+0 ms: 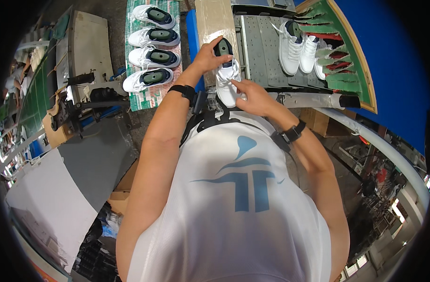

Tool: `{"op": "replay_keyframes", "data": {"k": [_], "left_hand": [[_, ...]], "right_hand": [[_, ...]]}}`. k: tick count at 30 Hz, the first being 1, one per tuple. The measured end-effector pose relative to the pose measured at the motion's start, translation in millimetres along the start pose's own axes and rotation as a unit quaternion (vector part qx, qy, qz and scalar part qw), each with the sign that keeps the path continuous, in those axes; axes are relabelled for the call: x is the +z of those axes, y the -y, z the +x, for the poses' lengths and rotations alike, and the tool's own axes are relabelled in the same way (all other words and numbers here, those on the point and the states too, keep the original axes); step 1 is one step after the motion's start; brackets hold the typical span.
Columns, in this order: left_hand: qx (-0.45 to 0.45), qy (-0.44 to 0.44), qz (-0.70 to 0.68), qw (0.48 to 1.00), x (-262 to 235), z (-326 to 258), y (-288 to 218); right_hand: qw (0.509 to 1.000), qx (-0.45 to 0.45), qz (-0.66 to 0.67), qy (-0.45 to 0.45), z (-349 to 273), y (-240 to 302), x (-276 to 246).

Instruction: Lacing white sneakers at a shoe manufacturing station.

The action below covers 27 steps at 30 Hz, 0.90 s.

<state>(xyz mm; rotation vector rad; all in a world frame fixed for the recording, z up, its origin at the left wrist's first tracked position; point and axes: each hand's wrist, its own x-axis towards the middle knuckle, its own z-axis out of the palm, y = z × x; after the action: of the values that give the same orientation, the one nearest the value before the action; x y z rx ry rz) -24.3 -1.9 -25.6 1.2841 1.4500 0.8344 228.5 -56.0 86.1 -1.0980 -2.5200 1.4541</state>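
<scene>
A white lace-up sneaker (228, 94) with a dark green shoe last (223, 48) in its opening lies in front of me, toe toward my body. My left hand (208, 56) grips it at the collar, forefinger near the heel and thumb across the tongue. From the right, my right hand (253, 97) holds the shoe's forefoot side, its forefinger tip on the laces (227, 72) and its thumb lower, by the toe. The remaining right fingers are curled and partly hidden. Each wrist wears a black strap.
Several white sneakers with green lasts stand in a column on a green patterned board (130, 101) at left. On the right, white sneakers (290, 49) rest on a grey plated conveyor (262, 51), by a slitted green curtain (339, 77). A metal bar (313, 100) crosses the conveyor's near end.
</scene>
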Motion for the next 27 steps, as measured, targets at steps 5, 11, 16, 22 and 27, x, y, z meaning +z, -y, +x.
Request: {"op": "replay_keyframes", "data": {"k": [5,11,16,22,27], "left_hand": [[0.005,-0.012,-0.005,1.000,3,-4,-8],[0.003,0.001,-0.037,0.999,4,-3,-8],[0.076,-0.034,-0.007,0.997,2,-1,14],[0.043,-0.026,-0.028,0.998,7,-4,0],[0.026,-0.036,-0.030,0.999,10,-8,-3]], "right_hand": [[0.995,-0.021,-0.083,-0.061,2,1,1],[0.975,-0.037,-0.212,-0.059,-6,-9,4],[0.982,-0.046,-0.160,-0.088,-32,19,-2],[0.977,-0.059,-0.162,-0.122,-5,-14,2],[0.973,-0.072,-0.192,-0.104,-1,-24,5]]}}
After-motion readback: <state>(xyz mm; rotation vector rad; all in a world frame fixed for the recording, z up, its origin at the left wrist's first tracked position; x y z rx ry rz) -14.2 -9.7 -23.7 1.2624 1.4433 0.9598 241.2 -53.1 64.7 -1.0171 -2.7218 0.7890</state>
